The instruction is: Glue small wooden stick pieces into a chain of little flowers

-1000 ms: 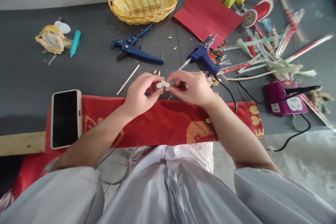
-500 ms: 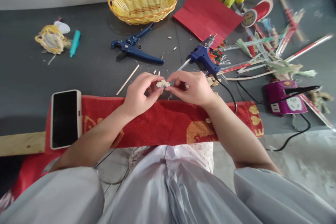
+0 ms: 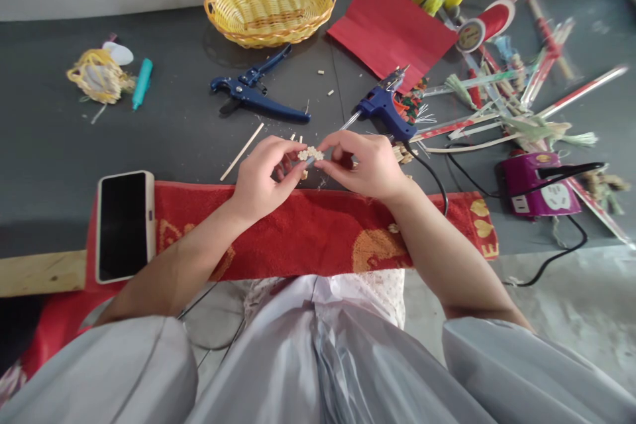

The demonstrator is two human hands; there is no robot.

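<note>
Between my hands is a small cluster of pale round wooden pieces point(image 3: 311, 154), joined like little flowers. The thumb and fingers of my left hand point(image 3: 265, 172) pinch its left side. My right hand point(image 3: 365, 162) pinches the right side in the same way. Both hands are just above the far edge of a red towel point(image 3: 298, 232). Short cut bits of stick lie just beyond my fingers, and a thin wooden stick point(image 3: 242, 151) rests left of them. A blue glue gun point(image 3: 387, 109) lies beyond my right hand.
Blue cutters point(image 3: 261, 99) and a yellow woven basket point(image 3: 271, 6) are farther back. Red paper point(image 3: 392, 30), a red thread spool point(image 3: 487, 25) and jumbled sticks fill the right side. A purple power socket point(image 3: 539, 184) trails a black cord. A phone point(image 3: 125, 225) lies left.
The cluster has tilted slightly and risen a little between my fingertips, so its round ends show more plainly. Both hands stay in nearly the same place.
</note>
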